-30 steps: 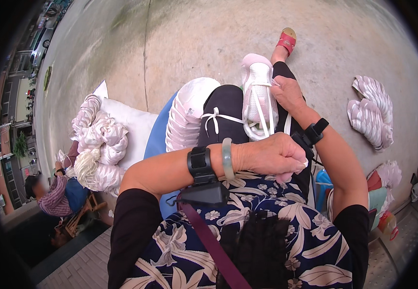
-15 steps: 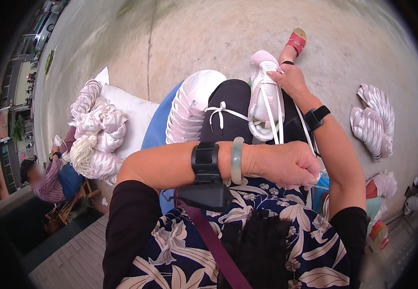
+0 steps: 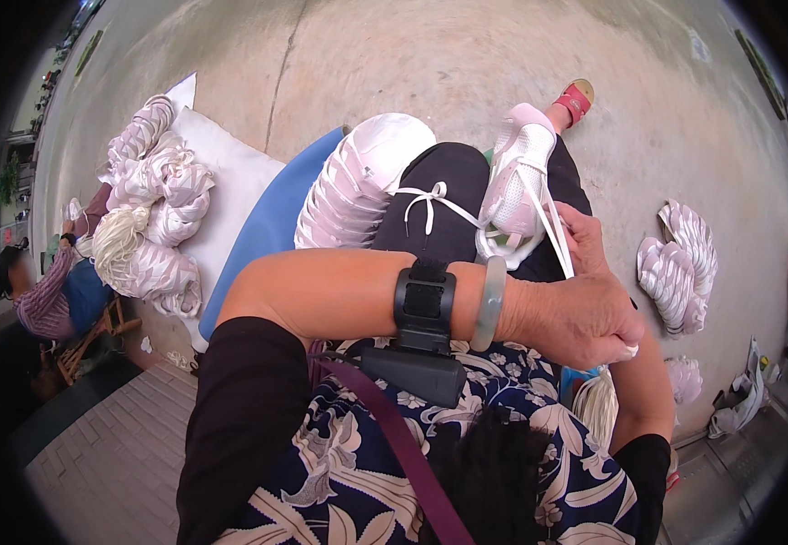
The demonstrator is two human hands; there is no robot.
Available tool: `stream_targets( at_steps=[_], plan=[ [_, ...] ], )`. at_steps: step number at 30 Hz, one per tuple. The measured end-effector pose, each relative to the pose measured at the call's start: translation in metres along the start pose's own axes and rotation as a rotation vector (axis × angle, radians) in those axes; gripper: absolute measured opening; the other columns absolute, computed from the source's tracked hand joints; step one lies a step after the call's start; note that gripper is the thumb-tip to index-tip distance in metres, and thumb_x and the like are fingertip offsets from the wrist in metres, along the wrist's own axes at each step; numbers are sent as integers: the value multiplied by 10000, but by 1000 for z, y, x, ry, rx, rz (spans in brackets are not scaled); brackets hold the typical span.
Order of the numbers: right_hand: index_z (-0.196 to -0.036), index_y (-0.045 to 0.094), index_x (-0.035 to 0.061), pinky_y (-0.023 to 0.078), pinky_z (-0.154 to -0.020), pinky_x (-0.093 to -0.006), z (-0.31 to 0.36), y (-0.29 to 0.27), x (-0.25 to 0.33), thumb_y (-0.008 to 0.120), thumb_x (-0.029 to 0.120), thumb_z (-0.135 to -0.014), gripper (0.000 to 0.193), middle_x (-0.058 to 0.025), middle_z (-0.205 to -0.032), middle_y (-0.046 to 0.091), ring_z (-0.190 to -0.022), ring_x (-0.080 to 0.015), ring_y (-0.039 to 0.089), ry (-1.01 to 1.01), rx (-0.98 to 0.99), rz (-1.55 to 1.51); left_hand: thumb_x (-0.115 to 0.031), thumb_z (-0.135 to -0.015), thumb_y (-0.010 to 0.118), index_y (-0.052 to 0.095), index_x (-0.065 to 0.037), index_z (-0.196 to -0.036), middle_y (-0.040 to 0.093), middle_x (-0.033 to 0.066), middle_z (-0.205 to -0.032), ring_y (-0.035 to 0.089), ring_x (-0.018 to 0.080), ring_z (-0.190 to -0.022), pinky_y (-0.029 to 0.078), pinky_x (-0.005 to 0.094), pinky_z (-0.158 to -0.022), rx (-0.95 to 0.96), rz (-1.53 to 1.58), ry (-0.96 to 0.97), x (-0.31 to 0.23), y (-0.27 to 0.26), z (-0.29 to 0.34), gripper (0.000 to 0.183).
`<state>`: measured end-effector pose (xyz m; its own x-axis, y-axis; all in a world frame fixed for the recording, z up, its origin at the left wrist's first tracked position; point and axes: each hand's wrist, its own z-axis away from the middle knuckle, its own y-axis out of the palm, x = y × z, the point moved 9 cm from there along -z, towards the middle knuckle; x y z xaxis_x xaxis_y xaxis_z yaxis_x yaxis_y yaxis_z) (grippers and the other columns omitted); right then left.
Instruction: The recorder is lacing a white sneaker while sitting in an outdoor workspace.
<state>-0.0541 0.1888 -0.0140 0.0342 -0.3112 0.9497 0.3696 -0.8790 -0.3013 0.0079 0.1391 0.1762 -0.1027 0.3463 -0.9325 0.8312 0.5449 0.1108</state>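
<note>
The shoe (image 3: 508, 207) sits right of upper centre. The left hand (image 3: 571, 318) is clenched, apparently on the lace (image 3: 550, 234); the right hand (image 3: 587, 238) curls beside it, grip unclear. Steady, even tension would keep strands flat.

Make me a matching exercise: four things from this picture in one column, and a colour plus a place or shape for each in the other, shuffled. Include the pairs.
Things
1. Shoe upper beside the right hand
2. Bangle
3. Sandal
4. Lace bow

Descriptions
A. White, lying on the left trouser leg
B. Red, farther from the body than the other three
C. Pink and white, at the lap
D. Pale green, ring-shaped

Right pairs: 1-C, 2-D, 3-B, 4-A
</note>
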Motion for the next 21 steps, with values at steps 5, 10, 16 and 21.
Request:
stream_targets(
  at_steps=[5,10,16,21],
  plan=[
    [-1150,522,41,447,-731,-234,-5,13,28,513,121,-875,286,-50,-851,620,-757,-104,559,-20,-132,200,-105,-641,534,537,23,-564,494,225,-565,520,375,-553,406,417,-542,-82,-72,49,-2,3,-1,149],
    [-1273,420,45,420,-776,-237,-13,34,65,515,167,-886,417,-73,-932,593,-864,-122,531,78,-58,-36,-104,-660,529,516,16,-586,492,216,-569,517,385,-572,405,428,-556,-64,-119,106,-6,7,1,141],
    [-1118,526,14,411,-574,-198,25,19,27,529,157,-869,286,-44,-764,598,-663,-58,510,337,-73,-145,-121,-643,537,532,5,-581,509,215,-576,530,390,-587,406,446,-559,-56,-133,126,-11,7,3,140],
    [-878,552,34,336,-431,-164,14,-31,1,546,132,-864,99,-38,-790,610,-468,-9,366,339,-279,-431,-120,-602,555,556,-19,-537,529,200,-562,541,372,-562,407,435,-529,-48,-131,140,-10,9,5,119]
  ],
)
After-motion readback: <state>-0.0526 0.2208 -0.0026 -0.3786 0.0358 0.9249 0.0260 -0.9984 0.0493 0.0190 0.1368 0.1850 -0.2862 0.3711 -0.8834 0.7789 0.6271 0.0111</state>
